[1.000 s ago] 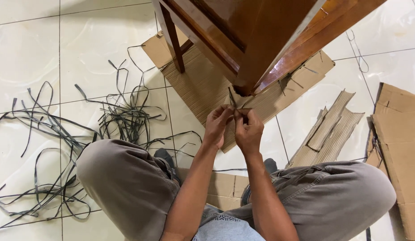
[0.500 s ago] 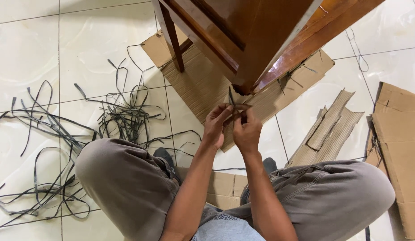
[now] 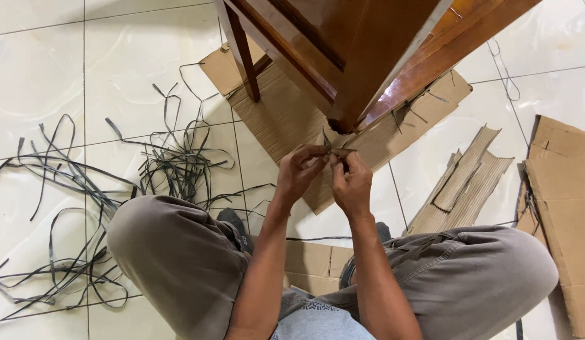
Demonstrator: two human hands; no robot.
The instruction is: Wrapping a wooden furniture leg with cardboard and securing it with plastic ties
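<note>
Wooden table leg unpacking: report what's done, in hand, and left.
Done: many cut dark straps lie loose on the floor, cardboard pieces stripped off. In hand: left hand and right hand pinch a strap piece at the table leg foot. Left: the cardboard sheet underneath.

Straps [image 3: 84, 189] left of cardboard [image 3: 286, 119] under furniture [image 3: 361, 56]

Two hands [image 3: 327, 176], one wooden table [image 3: 368, 56], many loose straps [image 3: 116, 182].
</note>
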